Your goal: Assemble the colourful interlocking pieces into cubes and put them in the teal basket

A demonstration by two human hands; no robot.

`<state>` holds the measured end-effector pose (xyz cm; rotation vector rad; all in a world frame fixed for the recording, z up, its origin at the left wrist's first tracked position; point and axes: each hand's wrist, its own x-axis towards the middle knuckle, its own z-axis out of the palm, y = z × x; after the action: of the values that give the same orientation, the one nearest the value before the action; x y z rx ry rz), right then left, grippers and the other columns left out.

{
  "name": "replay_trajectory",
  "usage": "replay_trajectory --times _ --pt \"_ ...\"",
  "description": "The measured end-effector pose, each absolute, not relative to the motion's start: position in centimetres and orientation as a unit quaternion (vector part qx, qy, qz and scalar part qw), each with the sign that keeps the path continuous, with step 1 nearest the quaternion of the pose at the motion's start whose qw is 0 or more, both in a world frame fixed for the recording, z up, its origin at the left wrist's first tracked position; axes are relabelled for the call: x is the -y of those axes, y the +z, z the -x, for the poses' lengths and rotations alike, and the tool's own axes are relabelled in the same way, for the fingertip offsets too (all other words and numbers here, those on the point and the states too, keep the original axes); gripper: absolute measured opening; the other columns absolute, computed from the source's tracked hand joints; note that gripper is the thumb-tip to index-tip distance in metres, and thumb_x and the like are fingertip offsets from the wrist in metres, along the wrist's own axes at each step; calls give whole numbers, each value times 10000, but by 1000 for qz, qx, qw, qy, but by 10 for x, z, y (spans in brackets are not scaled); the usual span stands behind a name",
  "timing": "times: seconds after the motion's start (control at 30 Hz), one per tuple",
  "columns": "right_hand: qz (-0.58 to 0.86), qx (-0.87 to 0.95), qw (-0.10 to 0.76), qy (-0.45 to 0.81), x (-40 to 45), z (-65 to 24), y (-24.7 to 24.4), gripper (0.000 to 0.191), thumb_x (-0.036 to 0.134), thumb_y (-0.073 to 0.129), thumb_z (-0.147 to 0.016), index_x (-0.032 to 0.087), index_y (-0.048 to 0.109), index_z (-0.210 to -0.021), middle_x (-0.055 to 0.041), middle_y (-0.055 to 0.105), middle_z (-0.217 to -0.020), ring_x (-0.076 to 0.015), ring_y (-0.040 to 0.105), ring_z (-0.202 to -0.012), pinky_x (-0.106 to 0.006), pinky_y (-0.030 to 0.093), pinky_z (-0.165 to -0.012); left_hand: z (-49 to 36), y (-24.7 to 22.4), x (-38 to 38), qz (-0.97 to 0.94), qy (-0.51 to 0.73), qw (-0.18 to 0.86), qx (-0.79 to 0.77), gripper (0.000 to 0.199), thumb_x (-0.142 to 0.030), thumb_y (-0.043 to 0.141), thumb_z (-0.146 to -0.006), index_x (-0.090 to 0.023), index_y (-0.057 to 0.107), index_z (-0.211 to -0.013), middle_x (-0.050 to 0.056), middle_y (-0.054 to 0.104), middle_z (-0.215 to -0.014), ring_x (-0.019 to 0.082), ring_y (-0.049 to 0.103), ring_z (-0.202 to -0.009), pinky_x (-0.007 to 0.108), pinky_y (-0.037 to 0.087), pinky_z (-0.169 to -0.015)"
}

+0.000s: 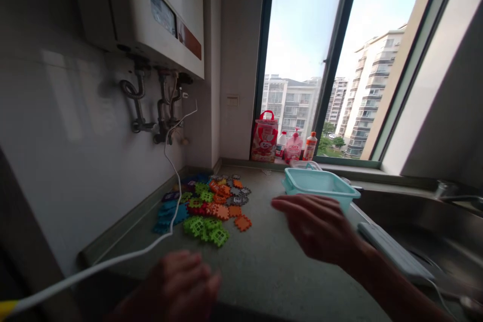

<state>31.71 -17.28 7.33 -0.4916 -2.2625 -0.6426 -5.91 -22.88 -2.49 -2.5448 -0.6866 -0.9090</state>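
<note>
On the grey counter lies a pile of flat interlocking plastic tiles in several colours, with green tiles at the front. Blue tiles are on its left, an orange tile on its right and grey tiles behind. My right hand hovers in front of a light teal plastic tub, fingers stretched out to the left and nothing seen in them. Low in the view, my left hand is near the green tiles, apart from them; motion smears its fingers.
A white cable crosses in front of the pile and up the wall. At right are a steel sink and a long white strip-shaped device on its edge. Bottles and a red bag stand by the window.
</note>
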Motion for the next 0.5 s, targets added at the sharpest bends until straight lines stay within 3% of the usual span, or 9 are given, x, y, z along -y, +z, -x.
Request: replay_trajectory --times 0.1,0.17,0.27,0.37,0.5 --pt "172 936 268 -152 128 -289 21 338 148 514 -1017 238 628 -1322 -60 763 -1189 -151 742 -923 -248 561 -773 65 -24 178 883 -276 121 359 332 -314 699 -923 -288 700 -1255 58 721 -1164 236 675 -1077 379 566 -976" --pt "199 950 226 -84 100 -274 -17 308 200 558 -1007 260 653 -1293 -58 746 -1242 -146 746 -889 -238 550 -758 71 -31 155 861 -241 84 440 518 -449 738 -887 -319 656 -1382 76 664 -1351 305 614 -1244 454 512 -1071" --pt "231 951 204 -21 72 -261 -54 244 206 573 -990 272 712 -1178 -45 755 -1142 -156 735 -870 -238 536 -789 77 -42 143 855 -198 37 478 670 -633 701 -882 -376 577 -1489 77 577 -1498 348 539 -1356 510 437 -1140" --pt "270 940 209 0 58 -252 -63 221 222 559 -996 265 739 -1118 -56 750 -1080 -170 723 -864 -240 528 -795 75 -44 145 869 -173 -1 463 753 -741 672 -855 -405 544 -1516 72 561 -1523 363 509 -1384 532 400 -1158" --pt "308 927 214 0 40 -243 -59 268 239 540 -1007 273 739 -1184 -68 740 -1141 -187 723 -903 -261 540 -834 63 -39 153 879 -151 -26 451 795 -779 669 -828 -420 530 -1524 66 547 -1541 379 488 -1404 570 363 -1178"
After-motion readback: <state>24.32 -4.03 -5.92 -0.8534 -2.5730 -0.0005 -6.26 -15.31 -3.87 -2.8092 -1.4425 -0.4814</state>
